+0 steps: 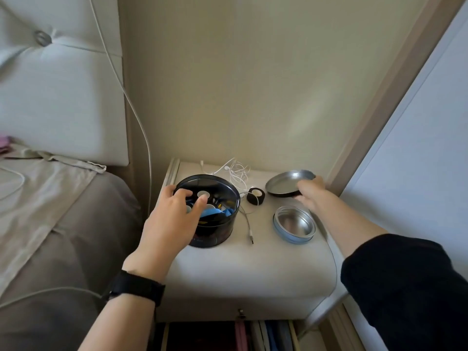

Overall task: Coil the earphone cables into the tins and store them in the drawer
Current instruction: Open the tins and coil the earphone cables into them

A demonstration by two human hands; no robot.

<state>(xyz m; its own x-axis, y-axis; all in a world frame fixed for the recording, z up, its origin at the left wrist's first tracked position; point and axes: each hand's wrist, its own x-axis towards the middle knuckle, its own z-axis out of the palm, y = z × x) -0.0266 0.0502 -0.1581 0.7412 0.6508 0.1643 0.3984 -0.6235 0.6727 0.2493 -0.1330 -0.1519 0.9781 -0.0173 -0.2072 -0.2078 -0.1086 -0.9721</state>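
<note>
Two tins stand open on the nightstand [240,264], and neither has any earphone cable in it yet — the person appears to be at the opening step, clearing the way before any coiling starts. The left hand [172,219] reaches over the rim of the large dark tin [215,234], fingers spread and loosely curled down into it among small blue and white items; whether they have pinched anything cannot be told. The right hand [310,191] holds the round metal lid [288,182] by its near edge, fingers closed on the rim, the lid tilted and low over the back right of the tabletop, seemingly being set aside.

The white earphones [236,171] lie in a loose tangle at the back of the tabletop, behind the dark tin and left of the lid. A separate white cable [248,221] with a plug end runs down between the two tins, passing a small black roll [256,196]. The small shallow tin [295,225] sits empty at the right, near the right forearm. Below, the drawer [243,333] looks pulled open, with flat items standing inside.

The next move probably calls for releasing the lid, then lifting the earphones free of their tangle and winding them into a loop small enough for the shallow tin — care is needed not to drag the neighbouring cable along.
</note>
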